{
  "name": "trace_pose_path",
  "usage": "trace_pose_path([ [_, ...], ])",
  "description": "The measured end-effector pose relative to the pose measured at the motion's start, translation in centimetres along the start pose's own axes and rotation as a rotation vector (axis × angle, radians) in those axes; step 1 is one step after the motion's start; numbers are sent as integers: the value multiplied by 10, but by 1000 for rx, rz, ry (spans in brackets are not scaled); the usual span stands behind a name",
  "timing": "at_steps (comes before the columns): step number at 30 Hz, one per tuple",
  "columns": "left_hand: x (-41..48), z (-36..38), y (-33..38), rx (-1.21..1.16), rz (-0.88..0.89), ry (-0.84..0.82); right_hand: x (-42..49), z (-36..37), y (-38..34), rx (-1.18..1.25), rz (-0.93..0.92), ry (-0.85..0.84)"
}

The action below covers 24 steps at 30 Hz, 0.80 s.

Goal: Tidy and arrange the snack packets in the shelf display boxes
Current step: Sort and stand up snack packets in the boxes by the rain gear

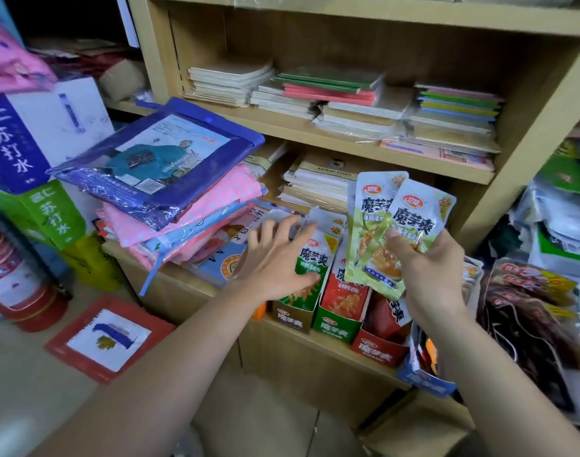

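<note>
My right hand (427,275) grips two light green snack packets (390,225), fanned upright above the display boxes. My left hand (277,255) is spread open, its fingers reaching over the packets standing in the leftmost display box (293,318); a green and white packet (311,268) stands there against my fingertips. Beside it sit a green display box (336,326) with red and orange packets (346,291) and a red display box (377,352). A blue box (425,379) stands further right at the shelf edge.
The boxes stand on a low wooden shelf (189,282). Left of them lies a stack of plastic-wrapped pink and purple packages (163,192). Stacks of notebooks (331,94) fill the shelves above. Dark hanging snack packets (529,311) are at the right, and a red fire extinguisher (14,278) is at the left.
</note>
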State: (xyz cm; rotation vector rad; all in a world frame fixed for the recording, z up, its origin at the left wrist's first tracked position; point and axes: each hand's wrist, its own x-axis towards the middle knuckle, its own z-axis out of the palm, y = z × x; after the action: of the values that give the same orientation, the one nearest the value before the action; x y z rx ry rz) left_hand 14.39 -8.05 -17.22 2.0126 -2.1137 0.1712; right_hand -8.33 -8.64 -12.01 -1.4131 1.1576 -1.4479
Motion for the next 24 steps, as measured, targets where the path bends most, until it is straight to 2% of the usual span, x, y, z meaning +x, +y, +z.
trace_pose_path([
  [4,10,3,1,-46,-49,20,3,-1,5,-46,22,17],
  [10,10,-13,-15,-509,-32,208,10,-9,12,-68,65,66],
  [12,3,-24,-25,-727,-4,143,12,-10,14,-81,76,68],
  [14,-9,-38,-30,-881,12,1,13,-10,15,-85,88,68],
  [16,-21,-47,-35,-873,38,-76,14,-10,15,-88,98,72],
  [24,-50,-63,-51,-920,30,-137,14,-9,13,-43,79,62],
])
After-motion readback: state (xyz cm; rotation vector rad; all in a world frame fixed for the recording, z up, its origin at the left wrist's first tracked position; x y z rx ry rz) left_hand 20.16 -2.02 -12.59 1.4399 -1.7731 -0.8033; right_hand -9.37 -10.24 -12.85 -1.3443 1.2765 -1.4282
